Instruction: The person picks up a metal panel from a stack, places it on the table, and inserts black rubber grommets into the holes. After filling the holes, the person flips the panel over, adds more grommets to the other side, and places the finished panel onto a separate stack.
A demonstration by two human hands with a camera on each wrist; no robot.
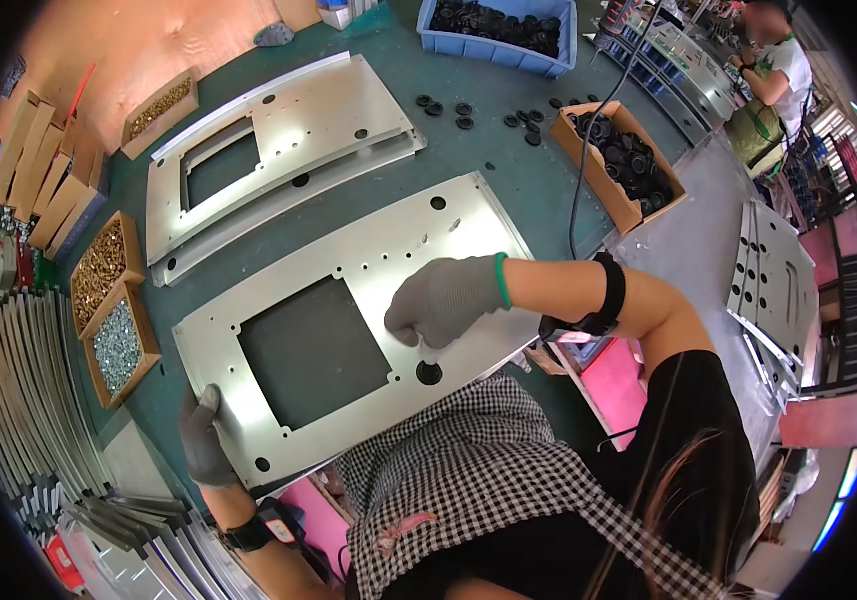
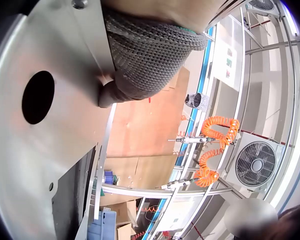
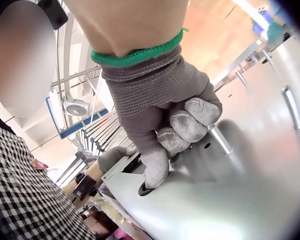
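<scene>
A silvery metal panel (image 1: pixel 323 290) with a large rectangular cutout lies in front of me. My left hand (image 1: pixel 206 440), in a grey glove, grips its near left edge, thumb (image 2: pixel 109 95) on the top face and fingers hidden beneath. My grey-gloved right hand (image 1: pixel 443 300) is over the panel's right part. In the right wrist view its fingers (image 3: pixel 187 125) are curled, and the thumb (image 3: pixel 156 172) presses at a black rubber grommet (image 3: pixel 144 190) in a round hole. Part of that grommet is hidden under the thumb.
More panels (image 1: pixel 278 150) lie stacked behind. A blue bin (image 1: pixel 498 60) and a cardboard box (image 1: pixel 623 165) hold black grommets, with several loose ones (image 1: pixel 463 110) between. Boxes of brass (image 1: pixel 108 270) and silver (image 1: pixel 118 350) hardware stand left, beside curved metal strips (image 1: pixel 28 390). Another person (image 1: pixel 773 80) stands far right.
</scene>
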